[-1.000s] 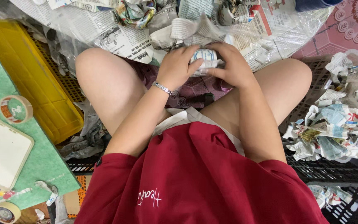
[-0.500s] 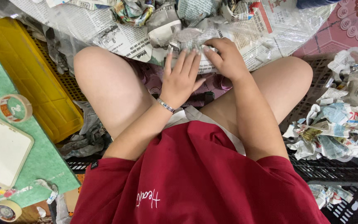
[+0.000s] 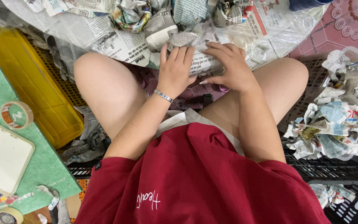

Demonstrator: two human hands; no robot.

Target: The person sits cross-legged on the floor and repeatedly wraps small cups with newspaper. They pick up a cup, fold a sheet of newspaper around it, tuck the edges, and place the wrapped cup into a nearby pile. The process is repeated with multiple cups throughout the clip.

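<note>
- The two hands have moved since the picture from a second ago. Back then they were cupped tight around a small paper ball low over the lap. Now they sit higher, toward 12 o'clock, on a longer bundle.
- The newspaper bundle lies between the knees, at the near edge of the big spread of newspaper sheets on the floor, which fills the top of the view from 10 to 1 o'clock.
- The left hand has opened up since then. Its fingers are straight and lie flat on the left end of the bundle.
- The right hand is curled over the right end of the bundle, with the thumb tucked under. It is holding the bundle.
- The yellow crate at 9 o'clock stands beside the left knee. I cannot tell what is in it.
- The clear plastic tub at 3 o'clock is full of crumpled newspaper balls.
- The black crate at 4 o'clock sits under the tub. More paper balls show through a crate at the bottom right.
- The green table at 8 o'clock holds a white board and a tape roll.
</note>
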